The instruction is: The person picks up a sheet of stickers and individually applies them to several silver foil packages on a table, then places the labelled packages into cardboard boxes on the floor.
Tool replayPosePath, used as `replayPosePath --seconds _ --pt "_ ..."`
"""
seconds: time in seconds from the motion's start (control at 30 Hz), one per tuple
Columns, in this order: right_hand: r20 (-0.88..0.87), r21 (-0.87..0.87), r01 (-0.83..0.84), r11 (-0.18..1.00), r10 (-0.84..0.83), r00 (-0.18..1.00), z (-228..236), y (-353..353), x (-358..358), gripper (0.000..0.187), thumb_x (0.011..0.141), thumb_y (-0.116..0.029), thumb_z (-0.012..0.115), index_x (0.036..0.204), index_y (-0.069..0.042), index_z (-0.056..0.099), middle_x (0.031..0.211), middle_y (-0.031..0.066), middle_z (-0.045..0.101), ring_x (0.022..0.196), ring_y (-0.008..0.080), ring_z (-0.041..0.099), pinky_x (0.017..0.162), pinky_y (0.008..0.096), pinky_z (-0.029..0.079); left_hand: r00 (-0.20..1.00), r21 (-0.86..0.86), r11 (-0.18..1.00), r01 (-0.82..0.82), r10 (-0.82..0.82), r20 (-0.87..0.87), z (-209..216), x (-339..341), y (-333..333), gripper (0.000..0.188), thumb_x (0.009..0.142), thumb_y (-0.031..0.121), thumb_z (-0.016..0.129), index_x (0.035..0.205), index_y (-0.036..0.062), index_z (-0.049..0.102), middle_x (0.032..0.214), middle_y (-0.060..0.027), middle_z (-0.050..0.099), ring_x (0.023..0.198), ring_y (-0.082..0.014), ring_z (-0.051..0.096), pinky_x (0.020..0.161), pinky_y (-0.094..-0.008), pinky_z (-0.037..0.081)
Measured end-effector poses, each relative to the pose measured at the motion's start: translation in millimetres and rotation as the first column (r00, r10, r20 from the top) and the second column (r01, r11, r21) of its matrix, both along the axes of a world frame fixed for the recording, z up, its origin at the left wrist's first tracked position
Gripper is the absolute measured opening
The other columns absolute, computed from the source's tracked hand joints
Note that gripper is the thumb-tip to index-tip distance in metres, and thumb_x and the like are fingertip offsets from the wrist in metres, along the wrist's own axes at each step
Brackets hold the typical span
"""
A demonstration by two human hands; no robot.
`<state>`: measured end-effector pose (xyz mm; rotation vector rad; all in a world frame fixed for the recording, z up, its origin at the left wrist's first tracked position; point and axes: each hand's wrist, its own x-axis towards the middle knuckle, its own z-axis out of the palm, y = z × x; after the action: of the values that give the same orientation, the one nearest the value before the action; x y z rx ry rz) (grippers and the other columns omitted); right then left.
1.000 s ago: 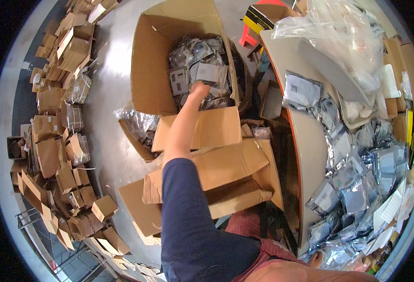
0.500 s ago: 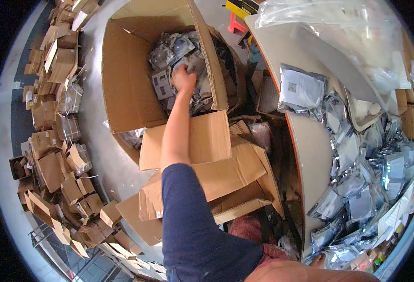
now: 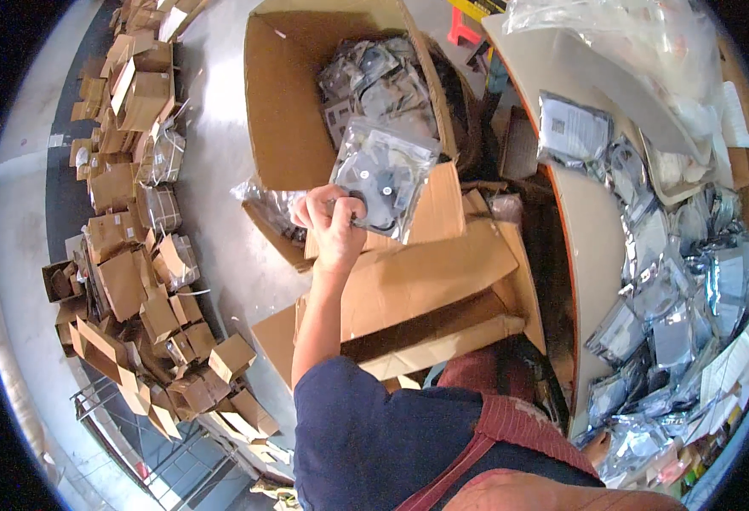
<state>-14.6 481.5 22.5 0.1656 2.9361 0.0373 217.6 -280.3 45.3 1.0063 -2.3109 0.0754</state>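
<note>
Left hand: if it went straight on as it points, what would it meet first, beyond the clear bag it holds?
Probably the heap of bagged parts in the open cardboard box, though how high the left hand hovers is unclear.

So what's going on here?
A person holds up a clear bag with a grey and black part inside, pinched at its lower left corner in the left hand. The bag overlaps the near edge of an open carton in view; more bagged items lie in that carton. The right hand shows only partly, by the silvery bags on the table; its grip can't be made out.
</note>
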Motion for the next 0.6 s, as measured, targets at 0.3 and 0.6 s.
replayPosePath --seconds 0.3,0.6 --pt "0.018 0.112 0.021 0.993 -0.023 1.0 -0.1 0.1 -4.0 0.052 0.095 -0.054 0.048 0.122 -0.016 0.069 0.113 0.0146 0.07 0.093 0.0405 0.066 0.077 0.052 0.049 0.998 -0.057 0.997 0.042 -0.045 -0.051 26.4 22.9 50.9 0.036 0.053 -0.003 0.071 0.073 0.0215 0.053 0.104 -0.0005 0.055 0.103 -0.0243 0.047 0.091 -0.039 0.03" --pt "-0.1 0.093 -0.023 0.995 0.032 0.994 -12.3 13.7 -3.6 0.048 0.096 -0.051 0.047 0.121 -0.016 0.069 0.117 0.0148 0.069 0.098 0.04 0.064 0.08 0.0519 0.048 0.915 0.322 0.912 0.256 -0.121 -0.385 12.4 16.3 113.5 0.03 0.069 -0.009 0.072 0.085 0.0079 0.053 0.117 -0.0168 0.063 0.106 -0.0366 0.06 0.086 -0.043 0.05"
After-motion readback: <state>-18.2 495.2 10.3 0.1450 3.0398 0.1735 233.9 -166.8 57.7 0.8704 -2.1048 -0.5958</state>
